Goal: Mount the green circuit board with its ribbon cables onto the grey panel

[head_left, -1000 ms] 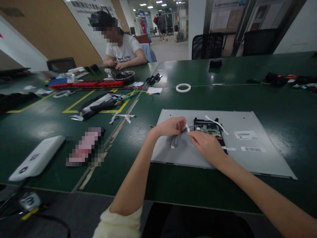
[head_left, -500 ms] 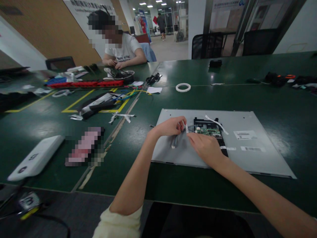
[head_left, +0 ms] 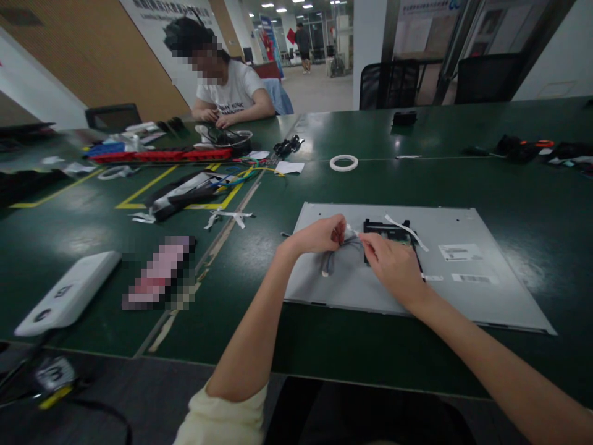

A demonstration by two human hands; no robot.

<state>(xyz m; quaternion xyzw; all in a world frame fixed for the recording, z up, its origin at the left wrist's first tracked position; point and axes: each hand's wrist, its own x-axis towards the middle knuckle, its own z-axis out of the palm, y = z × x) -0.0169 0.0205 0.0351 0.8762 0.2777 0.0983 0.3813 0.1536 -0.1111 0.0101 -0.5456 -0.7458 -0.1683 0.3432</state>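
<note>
Pinching the white strip (head_left: 353,231) just right of the frame's centre, the right hand (head_left: 393,262) is clamped on its end; the left hand (head_left: 324,234) curls beside it, its grip unclear. The strip looks light, limp, possibly sticky, best taken by its ends.

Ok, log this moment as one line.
left hand: curled at thin white strip; right hand: pinching its end; under hands: flat grey metal panel; on panel: grey cable

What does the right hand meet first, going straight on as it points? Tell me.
The right hand, beyond the tape it pinches, would likely meet the left hand first; depth against the cable is unclear.
</note>
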